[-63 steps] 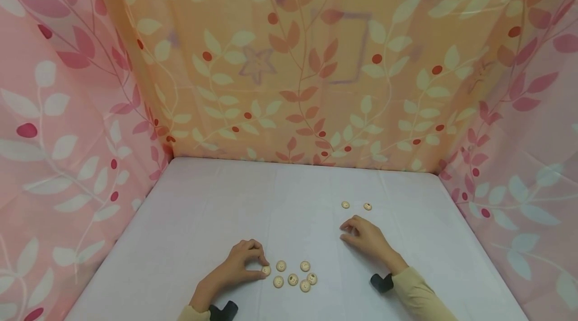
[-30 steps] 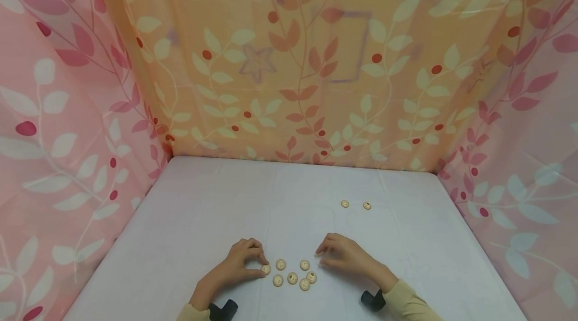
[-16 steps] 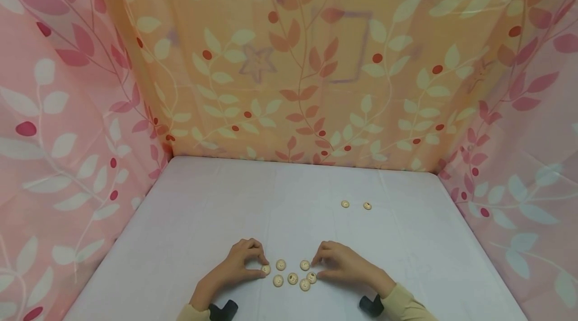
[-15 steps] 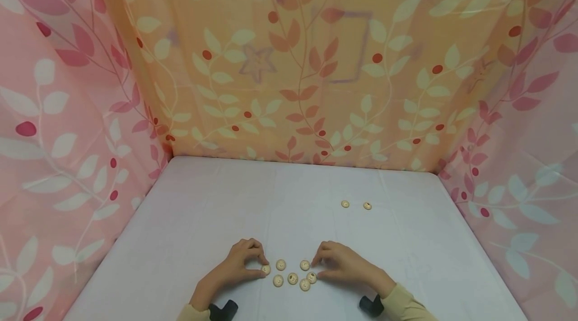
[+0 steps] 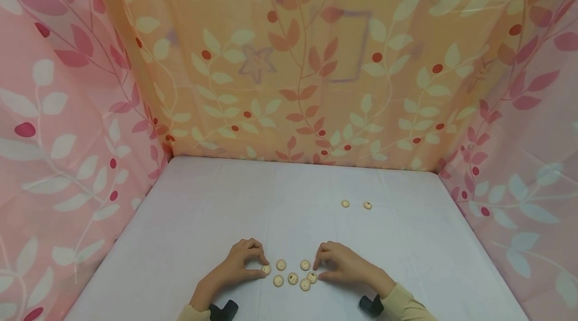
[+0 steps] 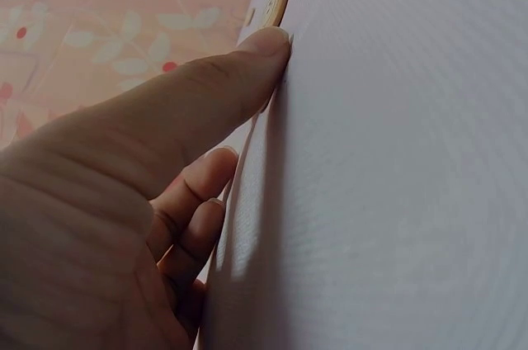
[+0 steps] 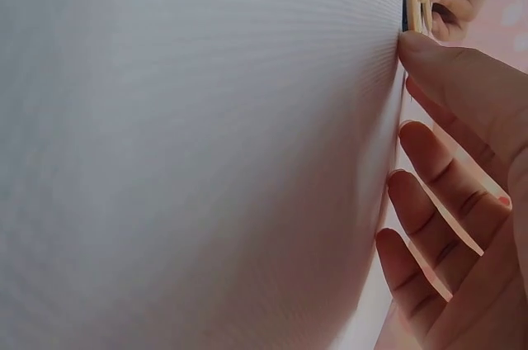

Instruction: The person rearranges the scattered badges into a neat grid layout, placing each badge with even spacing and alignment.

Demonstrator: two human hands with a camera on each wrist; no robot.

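Observation:
Several round, button-like wooden discs with a raised rim and small dark central marks lie on the white table. In the head view my left hand (image 5: 246, 260) holds the leftmost disc (image 5: 266, 270) between thumb and index finger. The left wrist view has my thumb (image 6: 264, 42) against the edge of that disc (image 6: 275, 8). Across the group, my right hand (image 5: 340, 265) has its thumb and index finger at the edge of the rightmost disc (image 5: 312, 277). In the right wrist view the thumb (image 7: 421, 49) meets a disc's edge, with the other fingers loosely bent behind.
Between the hands lie more discs, such as an upper-left disc (image 5: 281, 265) and a central disc (image 5: 293, 278). Farther back on the white table (image 5: 203, 210) are two separate discs, a left one (image 5: 345, 203) and a right one (image 5: 368, 205). Patterned curtains (image 5: 289, 85) enclose the table.
The right hand has come left and nearer from beside the two far discs, and its fingertips now meet the rightmost disc. Over the last half second both hands stay nearly still.

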